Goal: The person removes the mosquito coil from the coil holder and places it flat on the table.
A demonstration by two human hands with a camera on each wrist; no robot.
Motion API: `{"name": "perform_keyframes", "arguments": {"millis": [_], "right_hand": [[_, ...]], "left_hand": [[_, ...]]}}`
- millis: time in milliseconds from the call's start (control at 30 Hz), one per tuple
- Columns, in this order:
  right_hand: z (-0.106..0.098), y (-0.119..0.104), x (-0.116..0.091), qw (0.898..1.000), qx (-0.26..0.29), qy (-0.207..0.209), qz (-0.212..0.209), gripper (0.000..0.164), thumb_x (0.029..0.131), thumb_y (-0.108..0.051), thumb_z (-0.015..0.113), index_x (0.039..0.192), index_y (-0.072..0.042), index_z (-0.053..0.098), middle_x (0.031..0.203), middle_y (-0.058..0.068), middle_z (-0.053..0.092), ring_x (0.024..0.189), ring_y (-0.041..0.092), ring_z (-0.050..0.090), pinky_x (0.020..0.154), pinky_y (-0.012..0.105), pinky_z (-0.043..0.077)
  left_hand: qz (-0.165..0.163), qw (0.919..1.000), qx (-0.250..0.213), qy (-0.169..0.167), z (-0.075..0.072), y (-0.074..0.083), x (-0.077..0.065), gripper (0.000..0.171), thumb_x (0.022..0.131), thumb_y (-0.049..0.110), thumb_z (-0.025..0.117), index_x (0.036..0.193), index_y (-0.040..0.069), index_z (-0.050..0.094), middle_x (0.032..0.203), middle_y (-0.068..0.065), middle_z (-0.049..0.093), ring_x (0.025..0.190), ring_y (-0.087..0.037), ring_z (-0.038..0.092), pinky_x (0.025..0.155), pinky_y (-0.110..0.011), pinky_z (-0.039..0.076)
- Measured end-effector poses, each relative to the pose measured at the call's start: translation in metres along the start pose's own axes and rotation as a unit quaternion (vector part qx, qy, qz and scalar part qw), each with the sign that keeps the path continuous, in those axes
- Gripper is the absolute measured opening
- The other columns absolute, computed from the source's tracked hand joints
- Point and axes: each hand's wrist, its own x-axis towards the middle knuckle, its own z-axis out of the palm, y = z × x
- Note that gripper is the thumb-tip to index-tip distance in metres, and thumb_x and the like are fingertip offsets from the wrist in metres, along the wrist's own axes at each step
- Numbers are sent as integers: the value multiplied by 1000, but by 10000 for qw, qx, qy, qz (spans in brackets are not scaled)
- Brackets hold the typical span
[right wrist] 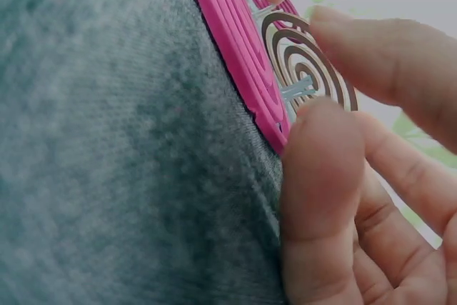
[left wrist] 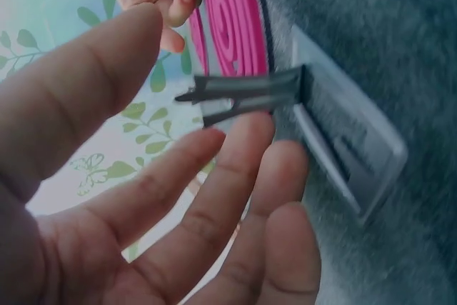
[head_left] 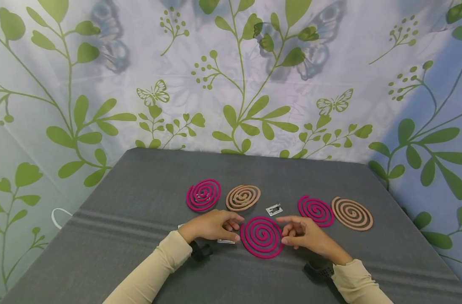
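A pink mosquito coil [head_left: 262, 237] lies flat on the grey cloth between the two hands. My left hand [head_left: 214, 226] hovers at its left edge with thumb and fingers apart and nothing held. Below that hand, partly hidden by it, is a metal coil stand [head_left: 226, 241]; the left wrist view shows its upright prongs [left wrist: 246, 89] close to the fingertips. My right hand [head_left: 308, 236] is at the coil's right edge, fingers loosely bent. Its thumb tip is right at the rim and the index finger is raised away from the thumb.
Behind the left hand, a pink coil [head_left: 203, 195] and a brown coil [head_left: 243, 198] sit on stands. Another metal stand [head_left: 274, 209] lies behind the middle coil. To the right are a pink coil [head_left: 316, 211] and a brown coil [head_left: 352, 213]. A leaf-patterned curtain [head_left: 231, 84] hangs behind.
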Motion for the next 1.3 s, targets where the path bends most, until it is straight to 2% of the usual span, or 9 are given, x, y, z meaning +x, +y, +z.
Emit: {"name": "perform_keyframes", "arguments": {"millis": [100, 233, 333, 467, 667, 833, 1000, 1133, 1300], "right_hand": [[0, -1, 0, 9999, 32, 94, -21, 57, 97, 0, 79, 143, 21, 53, 101, 14, 72, 79, 9, 69, 62, 31, 61], [3, -3, 2, 9992, 72, 286, -282, 52, 96, 5, 77, 139, 23, 53, 102, 13, 72, 81, 10, 70, 66, 31, 62], [5, -7, 4, 9971, -98, 573, -488, 51, 95, 6, 78, 138, 23, 55, 104, 14, 72, 87, 9, 71, 74, 30, 63], [9, -16, 6, 9930, -459, 963, -503, 49, 97, 5, 77, 139, 21, 57, 109, 18, 71, 98, 8, 71, 82, 28, 62], [13, -23, 12, 9869, -934, 1226, -485, 42, 100, 2, 74, 139, 14, 62, 114, 26, 70, 101, 6, 70, 84, 27, 60], [14, -26, 20, 9819, -1257, 1344, -453, 38, 101, 0, 74, 136, 11, 66, 114, 24, 72, 100, 6, 70, 85, 26, 59], [13, -33, 32, 9806, -1353, 1408, -144, 40, 101, -3, 75, 138, 11, 65, 116, 21, 73, 100, 12, 71, 83, 28, 60], [13, -38, 41, 9817, -1360, 1327, 134, 45, 102, -6, 74, 142, 10, 62, 121, 21, 73, 105, 23, 72, 83, 29, 60], [15, -39, 54, 9817, -1408, 1254, 257, 48, 104, -8, 73, 146, 10, 59, 123, 24, 72, 108, 31, 72, 85, 31, 60]], "left_hand": [[171, 9998, 128, -54, -4, -2, -1, 49, 101, 15, 79, 146, -1, 65, 125, -9, 75, 115, -22, 72, 95, -27, 56], [242, 9996, 121, 28, -9, -2, -3, 46, 102, 14, 76, 144, -1, 65, 124, -9, 75, 118, -26, 73, 96, -30, 57], [286, 9993, 103, 219, -12, -3, -4, 44, 103, 13, 75, 143, -2, 65, 124, -11, 76, 117, -28, 74, 98, -31, 57], [412, 9977, 84, 529, -15, -4, -5, 42, 103, 11, 73, 142, -4, 65, 124, -15, 76, 115, -28, 75, 99, -31, 58], [483, 9940, 38, 981, -16, -5, -1, 40, 105, 12, 73, 142, -2, 66, 126, -16, 75, 117, -26, 73, 100, -33, 57], [442, 9862, -171, 1586, -14, -3, 5, 43, 105, 10, 72, 146, -1, 64, 127, -16, 73, 117, -29, 71, 98, -39, 59], [331, 9730, -631, 2196, -13, 0, 13, 46, 105, 9, 71, 150, 0, 61, 137, -20, 69, 125, -36, 68, 104, -47, 57], [297, 9643, -905, 2471, -13, 0, 17, 48, 105, 6, 71, 151, 1, 60, 143, -22, 66, 132, -38, 64, 107, -51, 54], [306, 9598, -939, 2626, -14, -6, 19, 49, 103, 4, 74, 150, 1, 60, 143, -23, 66, 131, -39, 64, 107, -54, 54]]}}
